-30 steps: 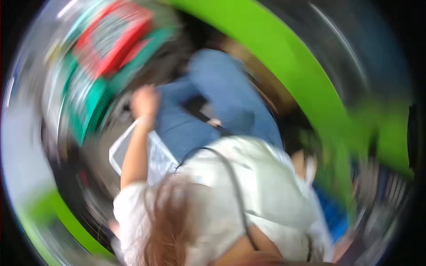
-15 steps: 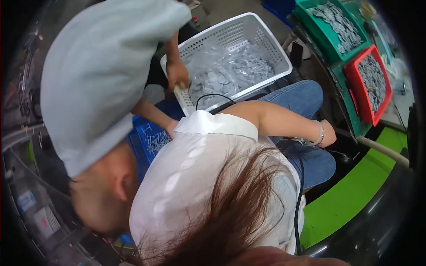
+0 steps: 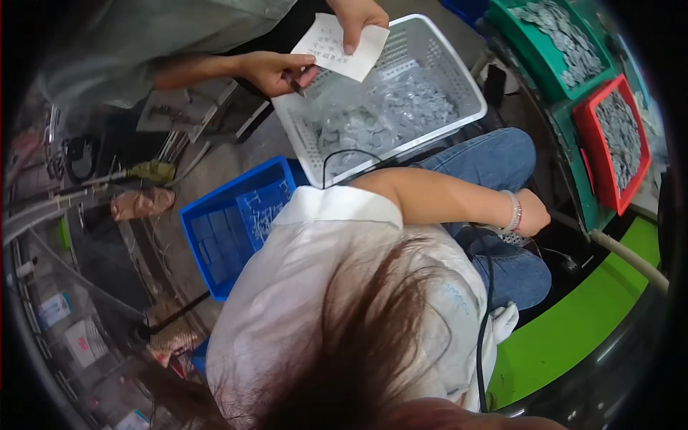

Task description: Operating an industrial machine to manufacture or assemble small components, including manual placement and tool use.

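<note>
My left arm, with a bracelet on the wrist, reaches across above my jeans [image 3: 494, 161]. My left hand [image 3: 532, 213] is curled closed with its back showing; whatever is in it is hidden. A small patch of something patterned shows below the wrist, too covered to name. My right hand is out of view. Beside my left shoulder stands a white perforated basket [image 3: 469, 93], holding clear plastic bags [image 3: 412, 97] of small grey discs. Over its far left corner, another person's hands [image 3: 276, 72] hold a white handwritten paper [image 3: 362, 64] and a thin dark pen-like object.
A green tray [image 3: 512, 18] and a red tray [image 3: 586, 140], both with grey discs, stand on the bench at right. A blue crate [image 3: 215, 247] with small pale pieces is on the floor. A black cable [image 3: 487, 322] hangs along my side; cluttered racks fill the left.
The other person, bent over the basket and crate, has straightened up and moved back, and now holds the paper. The blue crate is uncovered. My left arm stays nearly the same.
</note>
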